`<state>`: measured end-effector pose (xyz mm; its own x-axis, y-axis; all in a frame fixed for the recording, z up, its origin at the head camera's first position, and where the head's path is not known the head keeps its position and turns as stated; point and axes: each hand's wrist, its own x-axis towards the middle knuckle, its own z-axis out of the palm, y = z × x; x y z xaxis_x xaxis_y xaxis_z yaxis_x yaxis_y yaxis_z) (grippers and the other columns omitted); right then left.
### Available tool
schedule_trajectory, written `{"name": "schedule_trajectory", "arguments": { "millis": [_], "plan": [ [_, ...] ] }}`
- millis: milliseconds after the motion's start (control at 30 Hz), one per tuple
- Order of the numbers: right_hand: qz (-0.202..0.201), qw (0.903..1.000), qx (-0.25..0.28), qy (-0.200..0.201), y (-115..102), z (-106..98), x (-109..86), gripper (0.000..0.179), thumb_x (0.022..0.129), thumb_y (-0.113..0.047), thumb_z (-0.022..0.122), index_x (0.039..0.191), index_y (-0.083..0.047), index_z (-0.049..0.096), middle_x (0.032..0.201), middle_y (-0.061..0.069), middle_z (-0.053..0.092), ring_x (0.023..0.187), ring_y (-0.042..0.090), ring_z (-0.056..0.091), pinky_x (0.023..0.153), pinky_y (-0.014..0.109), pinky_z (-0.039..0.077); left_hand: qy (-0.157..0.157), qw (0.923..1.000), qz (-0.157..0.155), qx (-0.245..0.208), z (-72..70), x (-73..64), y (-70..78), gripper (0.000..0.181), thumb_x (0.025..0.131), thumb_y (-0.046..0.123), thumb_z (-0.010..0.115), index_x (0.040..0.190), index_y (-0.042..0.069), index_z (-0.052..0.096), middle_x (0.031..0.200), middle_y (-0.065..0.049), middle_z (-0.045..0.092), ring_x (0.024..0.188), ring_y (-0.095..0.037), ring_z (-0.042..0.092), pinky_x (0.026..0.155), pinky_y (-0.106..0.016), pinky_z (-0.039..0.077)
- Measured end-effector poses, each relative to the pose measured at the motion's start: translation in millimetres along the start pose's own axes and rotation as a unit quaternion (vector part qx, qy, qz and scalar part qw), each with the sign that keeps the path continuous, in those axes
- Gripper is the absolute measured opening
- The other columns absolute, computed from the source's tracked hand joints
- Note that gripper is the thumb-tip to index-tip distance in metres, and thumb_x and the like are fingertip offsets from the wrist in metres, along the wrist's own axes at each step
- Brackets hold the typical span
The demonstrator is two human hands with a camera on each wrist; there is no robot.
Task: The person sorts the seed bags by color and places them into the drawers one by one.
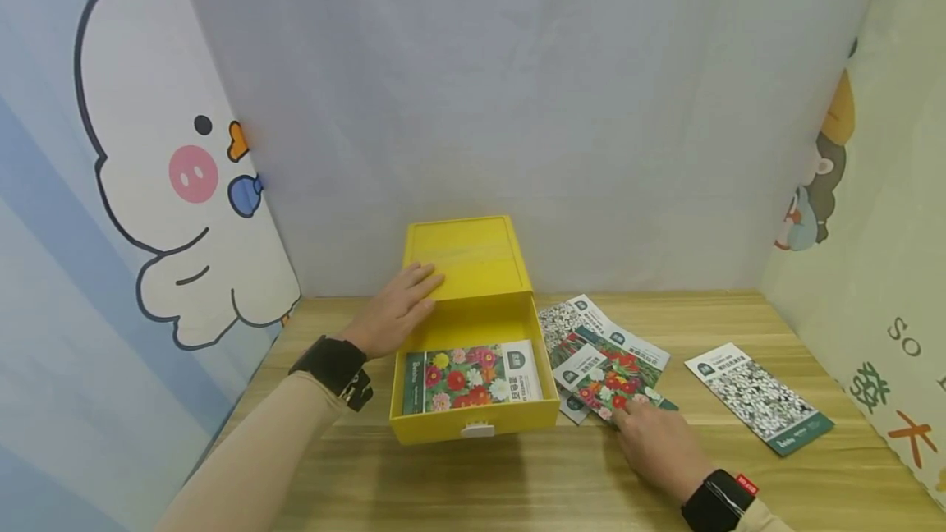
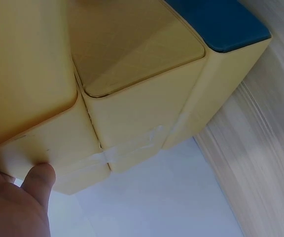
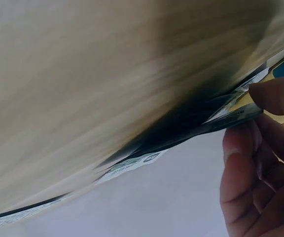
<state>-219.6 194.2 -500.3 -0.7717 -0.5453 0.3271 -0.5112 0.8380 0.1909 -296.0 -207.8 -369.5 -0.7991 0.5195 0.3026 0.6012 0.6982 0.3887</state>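
Packet (image 1: pixel 619 382) was pinched beside drawer (image 1: pixel 517 419).
Right hand (image 1: pixel 660 443) gripped its edge between thumb and fingers; left hand (image 1: pixel 392 310) rested, fingers extended, on box (image 1: pixel 476 257).

booth-like: cartoon-printed side sheets (image 1: pixel 133 105), plain backdrop (image 1: pixel 517 105), wood-grain table (image 1: pixel 458 487)

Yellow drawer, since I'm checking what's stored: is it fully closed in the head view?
No, the yellow drawer juts out from its box, a flower packet showing inside.
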Motion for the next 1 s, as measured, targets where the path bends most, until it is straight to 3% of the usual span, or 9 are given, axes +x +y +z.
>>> {"name": "schedule_trajectory", "arguments": {
  "millis": [400, 600, 700, 833, 1000],
  "plan": [
    [-0.005, 0.9992, 0.031, -0.026, 1.1, 4.7, -0.1, 0.018, 0.079, -0.023, 0.075, 0.071, -0.014, 0.061, 0.068, -0.003, 0.056, 0.058, 0.015, 0.057, 0.045, 0.033, 0.045, -0.001, 1.0, 0.0, -0.001, -2.5, -1.4, 2.5, 0.048, 0.106, 0.025, 0.037, 0.149, 0.005, 0.035, 0.156, -0.017, 0.023, 0.145, -0.035, 0.011, 0.116, -0.054, 0.011],
    [0.056, 0.9957, 0.069, -0.024, 4.0, 3.8, 1.2, 0.012, 0.078, -0.024, 0.076, 0.077, -0.016, 0.067, 0.074, -0.002, 0.063, 0.063, 0.017, 0.061, 0.048, 0.035, 0.048, 0.0, 1.0, 0.0, 0.002, -1.6, -1.5, 1.2, 0.048, 0.106, 0.026, 0.037, 0.149, 0.006, 0.035, 0.156, -0.016, 0.024, 0.145, -0.035, 0.011, 0.116, -0.053, 0.011],
    [0.115, 0.9855, 0.121, -0.031, 10.4, 1.4, 2.6, 0.016, 0.079, -0.027, 0.077, 0.086, -0.015, 0.071, 0.075, -0.004, 0.062, 0.061, 0.013, 0.057, 0.047, 0.031, 0.046, 0.001, 1.0, 0.001, 0.005, -1.3, -1.2, 1.1, 0.048, 0.106, 0.026, 0.037, 0.149, 0.005, 0.035, 0.156, -0.016, 0.024, 0.145, -0.035, 0.011, 0.116, -0.054, 0.012],
    [0.187, 0.9643, 0.182, -0.043, 24.9, -2.5, 5.0, 0.034, 0.082, -0.037, 0.075, 0.101, -0.008, 0.07, 0.084, 0.002, 0.066, 0.066, 0.015, 0.059, 0.05, 0.032, 0.047, 0.001, 1.0, 0.001, 0.008, -1.4, -1.2, 1.6, 0.048, 0.106, 0.026, 0.038, 0.149, 0.005, 0.036, 0.156, -0.016, 0.024, 0.145, -0.035, 0.012, 0.116, -0.054, 0.012],
    [0.22, 0.9506, 0.216, -0.032, 45.7, -4.6, 4.1, 0.056, 0.083, -0.046, 0.072, 0.112, 0.002, 0.066, 0.098, 0.015, 0.067, 0.079, 0.028, 0.064, 0.063, 0.043, 0.053, 0.0, 1.0, 0.001, 0.005, -1.5, -1.3, 1.9, 0.048, 0.106, 0.026, 0.038, 0.149, 0.006, 0.035, 0.156, -0.016, 0.024, 0.145, -0.035, 0.011, 0.116, -0.054, 0.011]
  ]
}}
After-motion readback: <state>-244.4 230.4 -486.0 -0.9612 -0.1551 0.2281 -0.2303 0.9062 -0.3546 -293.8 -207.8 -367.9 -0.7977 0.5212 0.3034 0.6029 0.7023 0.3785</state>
